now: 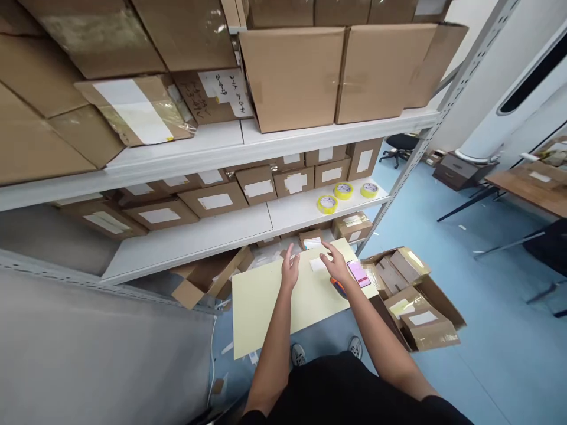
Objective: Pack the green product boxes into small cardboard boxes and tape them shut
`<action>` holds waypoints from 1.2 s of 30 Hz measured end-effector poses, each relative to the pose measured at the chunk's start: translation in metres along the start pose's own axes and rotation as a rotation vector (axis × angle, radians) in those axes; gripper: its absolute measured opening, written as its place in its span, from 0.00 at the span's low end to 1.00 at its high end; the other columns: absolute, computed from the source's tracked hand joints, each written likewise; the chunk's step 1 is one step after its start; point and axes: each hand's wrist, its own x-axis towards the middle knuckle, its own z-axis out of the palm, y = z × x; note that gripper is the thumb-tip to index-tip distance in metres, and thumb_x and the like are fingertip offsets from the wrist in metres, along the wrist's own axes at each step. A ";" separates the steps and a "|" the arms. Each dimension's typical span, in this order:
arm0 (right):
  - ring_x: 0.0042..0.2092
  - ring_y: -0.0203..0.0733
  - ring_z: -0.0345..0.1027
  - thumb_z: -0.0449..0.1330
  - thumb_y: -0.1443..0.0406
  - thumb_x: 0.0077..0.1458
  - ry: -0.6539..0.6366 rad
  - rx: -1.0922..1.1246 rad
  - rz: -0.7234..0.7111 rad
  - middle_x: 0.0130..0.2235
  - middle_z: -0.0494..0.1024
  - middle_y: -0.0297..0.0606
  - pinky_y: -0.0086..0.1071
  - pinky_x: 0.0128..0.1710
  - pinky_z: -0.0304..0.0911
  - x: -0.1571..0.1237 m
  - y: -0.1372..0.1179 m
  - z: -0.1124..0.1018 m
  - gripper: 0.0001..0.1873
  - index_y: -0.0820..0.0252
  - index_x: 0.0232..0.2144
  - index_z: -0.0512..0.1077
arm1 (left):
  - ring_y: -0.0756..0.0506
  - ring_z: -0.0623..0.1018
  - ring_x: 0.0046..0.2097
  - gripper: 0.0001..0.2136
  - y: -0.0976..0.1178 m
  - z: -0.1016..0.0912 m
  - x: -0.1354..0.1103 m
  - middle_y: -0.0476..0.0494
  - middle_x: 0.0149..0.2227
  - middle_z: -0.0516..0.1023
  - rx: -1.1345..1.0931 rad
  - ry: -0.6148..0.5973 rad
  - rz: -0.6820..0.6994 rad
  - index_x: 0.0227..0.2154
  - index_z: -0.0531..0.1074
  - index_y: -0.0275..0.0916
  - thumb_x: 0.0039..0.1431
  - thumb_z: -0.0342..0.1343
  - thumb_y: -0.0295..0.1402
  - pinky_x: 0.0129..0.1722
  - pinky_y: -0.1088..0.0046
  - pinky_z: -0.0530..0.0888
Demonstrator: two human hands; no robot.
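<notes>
The left hand (290, 271) and right hand (335, 265) hang empty, loosely spread; a careless rightward sweep could knock the phone (358, 274) off the counter's (261, 307) edge.

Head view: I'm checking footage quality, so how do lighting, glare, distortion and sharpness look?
In the head view, lighting is bright overall, dimmer beneath the shelf at left; clear tape at upper left shows sheen; wide-angle distortion appears to slant the shelving; left hand and right hand look fairly sharp; a pixelated patch lies beside the phone.
</notes>
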 end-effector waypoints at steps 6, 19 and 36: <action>0.63 0.55 0.68 0.61 0.57 0.59 0.070 -0.075 0.176 0.68 0.69 0.48 0.51 0.60 0.68 -0.022 0.056 0.003 0.37 0.51 0.70 0.63 | 0.36 0.66 0.71 0.24 -0.038 -0.035 -0.005 0.39 0.69 0.70 0.073 0.035 -0.156 0.62 0.73 0.45 0.67 0.59 0.48 0.71 0.54 0.62; 0.54 0.57 0.73 0.68 0.63 0.48 -0.145 -0.522 0.558 0.48 0.81 0.55 0.43 0.56 0.64 -0.088 0.232 -0.034 0.25 0.65 0.49 0.76 | 0.38 0.78 0.61 0.20 -0.094 -0.015 -0.085 0.33 0.58 0.80 0.129 0.017 -0.278 0.55 0.76 0.39 0.64 0.62 0.43 0.67 0.55 0.68; 0.50 0.56 0.74 0.56 0.51 0.64 -0.201 -0.112 0.322 0.51 0.79 0.47 0.45 0.49 0.70 -0.072 0.149 -0.039 0.28 0.58 0.61 0.66 | 0.40 0.85 0.45 0.21 -0.037 -0.001 -0.120 0.36 0.41 0.86 0.093 0.117 -0.254 0.44 0.81 0.37 0.55 0.65 0.48 0.54 0.57 0.77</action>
